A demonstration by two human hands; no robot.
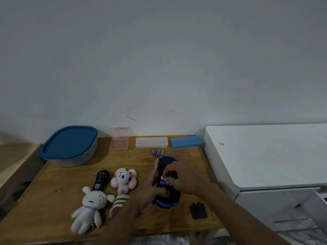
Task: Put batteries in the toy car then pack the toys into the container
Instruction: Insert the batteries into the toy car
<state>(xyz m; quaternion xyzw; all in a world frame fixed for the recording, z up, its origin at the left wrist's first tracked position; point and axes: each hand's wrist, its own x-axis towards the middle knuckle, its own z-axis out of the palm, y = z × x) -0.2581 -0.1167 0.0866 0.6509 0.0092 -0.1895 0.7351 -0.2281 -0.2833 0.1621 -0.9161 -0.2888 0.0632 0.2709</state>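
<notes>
Blue-and-black plastic toy car (pixel 167 203): upside down on the wooden table (pixel 58 190), right of centre, long axis running from the near edge toward the wall.

Left hand (pixel 150 190): grasps the car's left side.

Right hand (pixel 184 179): fingertips pinch a blue battery (pixel 164 180) at the open underside compartment.

Three loose blue batteries (pixel 157 152): just beyond the car, tips fanned toward the wall.

Black battery cover (pixel 198 210): flat, right of the car.

Clear plastic container with blue lid (pixel 69 145): far left, closed.
</notes>
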